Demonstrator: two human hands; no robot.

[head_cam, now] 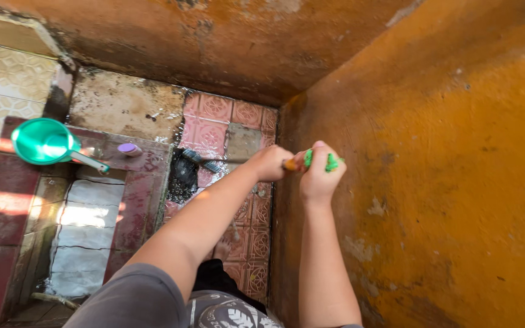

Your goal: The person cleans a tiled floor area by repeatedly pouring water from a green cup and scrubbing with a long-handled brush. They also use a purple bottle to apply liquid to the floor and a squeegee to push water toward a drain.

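Brush handle [293,164]: stiff, light, likely wet and slippery; gripped by 2 closed fists.
Left hand [270,163]: clenched on the shaft.
Right hand [320,176]: clenched on the green end [330,161], near the orange wall [445,182].

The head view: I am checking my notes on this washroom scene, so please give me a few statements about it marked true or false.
1. Both hands grip one long handle. True: the left hand and right hand hold the brush handle.
2. The scoop on the ledge is red. False: the scoop is green.
3. The brush head is down at the pink floor tiles. True.
4. The wall on the right is white. False: the wall is orange.
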